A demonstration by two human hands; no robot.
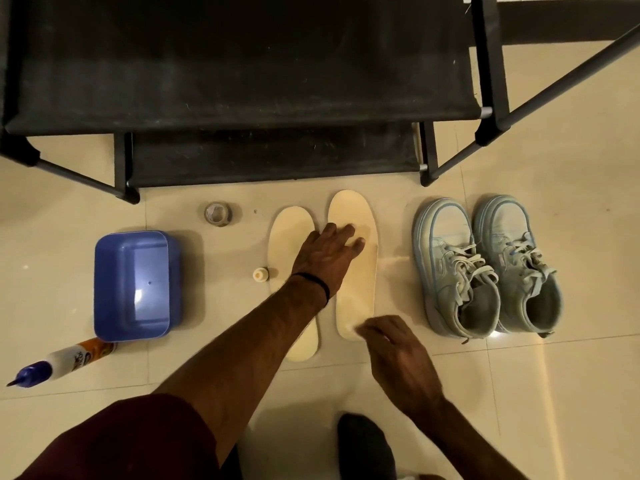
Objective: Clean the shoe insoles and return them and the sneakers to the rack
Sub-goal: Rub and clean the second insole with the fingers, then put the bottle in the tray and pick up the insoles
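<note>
Nearest the camera, the right hand [398, 355] hangs over the heel end of the right insole [356, 271], fingers loosely curled; whether they pinch the heel edge or hold nothing cannot be told through the blur. Left hand [329, 254] reaches across the left insole [294, 237] and presses straight fingers flat on the right insole's forefoot, probably pinning it for wiping or lifting. Both insoles lie side by side on the tiled floor [554, 393], toes toward the rack [242, 64], not yet returned. Sneakers [488, 268] stand paired just right of them, apart from the insoles, with open floor between. Left of the insoles sit a small cap [260, 274], a tape roll [218, 213], a blue tub [136, 285] and a bottle [65, 362]. Rack shelves show bare fabric, with room for placing.
</note>
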